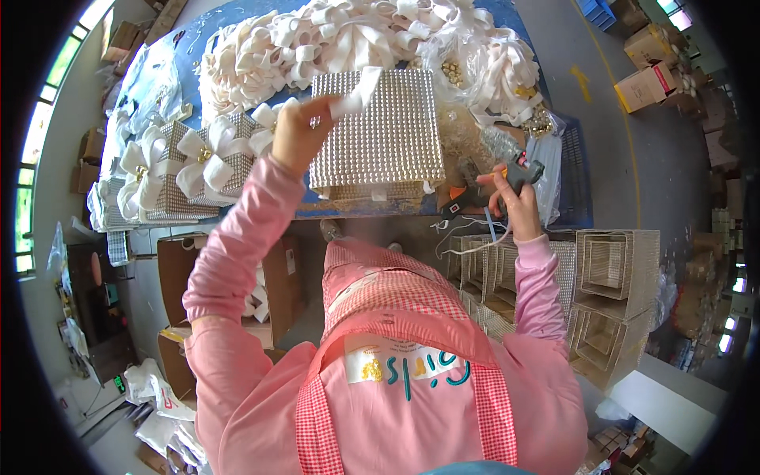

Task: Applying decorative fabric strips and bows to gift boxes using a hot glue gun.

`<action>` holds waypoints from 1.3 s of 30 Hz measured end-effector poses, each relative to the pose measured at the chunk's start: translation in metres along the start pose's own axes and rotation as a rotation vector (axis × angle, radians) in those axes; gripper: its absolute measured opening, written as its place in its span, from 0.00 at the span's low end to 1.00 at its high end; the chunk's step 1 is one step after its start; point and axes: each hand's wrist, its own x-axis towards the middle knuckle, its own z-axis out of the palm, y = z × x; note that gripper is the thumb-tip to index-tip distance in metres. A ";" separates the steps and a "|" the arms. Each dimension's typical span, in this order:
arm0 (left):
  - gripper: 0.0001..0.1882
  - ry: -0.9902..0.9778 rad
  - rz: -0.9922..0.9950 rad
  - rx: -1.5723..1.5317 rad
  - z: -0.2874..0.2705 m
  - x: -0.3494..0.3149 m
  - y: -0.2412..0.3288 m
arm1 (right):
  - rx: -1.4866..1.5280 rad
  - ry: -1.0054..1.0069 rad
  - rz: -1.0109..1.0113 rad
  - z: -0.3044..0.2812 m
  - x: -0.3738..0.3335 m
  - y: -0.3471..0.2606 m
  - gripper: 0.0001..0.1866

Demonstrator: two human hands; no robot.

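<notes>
Pinched in the fingers of my left hand [299, 133] is a white ribbon strip [362, 93], its loose end over a box covered in silvery beads [380, 134]. The box stands at the near edge of the blue table, directly in front of me. To its right, my right hand [513, 204] is closed around a dark glue gun [526, 171], whose tip is partly hidden. Beside that hand, at the table edge, lies a black tool with an orange part [461, 199]; its kind is unclear.
Heaped white ribbon loops [340, 39] cover the table's far side. Beaded boxes with white bows [207, 154] line the left. Gold beads [453, 73] lie in clear plastic. Below right are stacked beaded frames [606, 261]; below left, an open carton [273, 277]. Cords hang near my right hand.
</notes>
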 end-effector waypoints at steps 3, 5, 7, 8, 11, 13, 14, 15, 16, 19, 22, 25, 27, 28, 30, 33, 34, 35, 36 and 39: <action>0.12 0.058 -0.171 -0.185 -0.011 0.035 0.011 | -0.035 0.010 -0.080 0.014 0.006 -0.018 0.15; 0.13 0.065 -0.171 -0.029 -0.020 0.048 0.031 | -0.067 0.016 -0.141 0.021 0.008 -0.029 0.15; 0.13 0.156 -0.052 0.013 -0.018 0.051 0.051 | -0.102 0.001 -0.191 0.030 0.006 -0.035 0.14; 0.12 0.164 -0.002 0.053 -0.018 0.052 0.055 | -0.143 -0.011 -0.240 0.034 0.006 -0.039 0.13; 0.11 0.098 -0.158 0.010 -0.016 0.054 0.064 | -0.329 0.013 -0.305 0.046 0.002 -0.048 0.11; 0.13 -0.003 -0.176 -0.277 -0.016 0.058 0.038 | -0.361 0.014 -0.421 0.059 0.005 -0.055 0.11; 0.17 -0.042 -0.250 -0.438 -0.017 0.056 0.048 | -0.355 0.036 -0.631 0.066 0.009 -0.060 0.10; 0.18 -0.072 -0.274 -0.471 -0.016 0.058 0.045 | -0.348 0.058 -0.839 0.070 0.013 -0.065 0.10; 0.19 -0.103 -0.300 -0.504 -0.016 0.059 0.041 | -0.395 0.039 -0.908 0.072 0.019 -0.068 0.11; 0.18 -0.157 -0.333 -0.486 -0.018 0.060 0.045 | -0.379 -0.025 -0.751 0.081 0.024 -0.070 0.13; 0.18 -0.203 -0.356 -0.511 -0.018 0.064 0.048 | -0.449 -0.019 -0.782 0.091 0.032 -0.075 0.16; 0.17 -0.216 -0.388 -0.548 -0.017 0.067 0.046 | -0.491 -0.003 -0.777 0.097 0.037 -0.076 0.16; 0.17 -0.221 -0.427 -0.569 -0.016 0.069 0.040 | -0.481 -0.002 -0.757 0.099 0.039 -0.077 0.17; 0.17 -0.218 -0.430 -0.570 -0.017 0.070 0.038 | -0.495 0.000 -0.772 0.100 0.039 -0.078 0.17; 0.18 -0.248 -0.461 -0.574 -0.016 0.072 0.036 | -0.510 0.006 -0.783 0.100 0.041 -0.078 0.17; 0.18 -0.243 -0.452 -0.614 -0.015 0.072 0.038 | -0.485 0.052 -0.818 0.099 0.046 -0.073 0.17; 0.18 -0.245 -0.453 -0.614 -0.015 0.072 0.039 | -0.486 0.078 -0.811 0.098 0.047 -0.072 0.18; 0.18 -0.235 -0.450 -0.606 -0.015 0.072 0.040 | -0.486 0.104 -0.804 0.096 0.047 -0.071 0.18; 0.18 -0.225 -0.447 -0.598 -0.015 0.073 0.040 | -0.486 0.104 -0.802 0.094 0.047 -0.071 0.18; 0.18 -0.254 -0.452 -0.624 -0.015 0.074 0.040 | -0.535 0.094 -0.753 0.092 0.045 -0.073 0.18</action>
